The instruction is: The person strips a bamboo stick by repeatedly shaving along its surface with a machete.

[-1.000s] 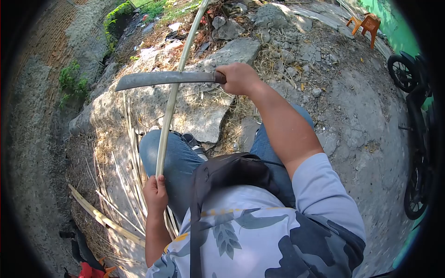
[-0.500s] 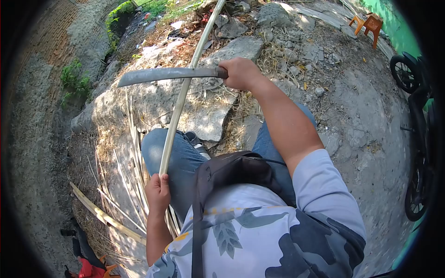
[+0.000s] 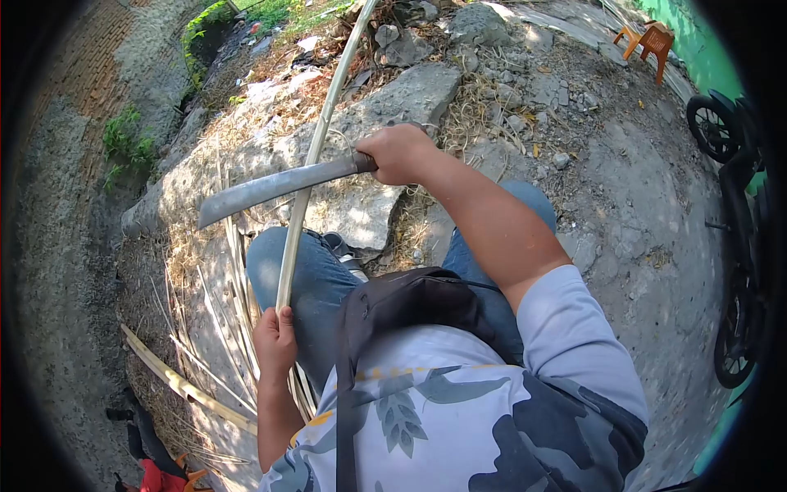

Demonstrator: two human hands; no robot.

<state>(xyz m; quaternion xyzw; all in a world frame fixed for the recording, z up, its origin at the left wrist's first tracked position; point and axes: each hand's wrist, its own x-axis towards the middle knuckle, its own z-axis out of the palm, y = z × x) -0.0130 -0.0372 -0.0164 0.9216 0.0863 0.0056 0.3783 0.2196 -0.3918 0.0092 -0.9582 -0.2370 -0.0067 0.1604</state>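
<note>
A long pale bamboo strip point(image 3: 326, 107) slants up from my lap toward the top of the head view. My left hand point(image 3: 275, 338) is closed round its lower end beside my left knee, thumb along the strip. In my right hand point(image 3: 399, 153) is the dark handle of a machete point(image 3: 275, 190). Its broad grey blade points left and crosses the strip, tilted with the tip lower. Whether the edge touches the strip I cannot tell. More split strips point(image 3: 238, 287) lie on the ground by my left leg.
A broken concrete slab point(image 3: 357, 211) and rubble lie in front of my knees. A thicker bamboo piece point(image 3: 182, 384) rests at lower left, near a person in red point(image 3: 156, 476). An orange chair point(image 3: 653, 41) and a motorcycle point(image 3: 732, 238) stand on the right.
My right hand has drawn the machete down along the strip toward me and slightly left, and the blade now tilts more. My left hand keeps its hold.
</note>
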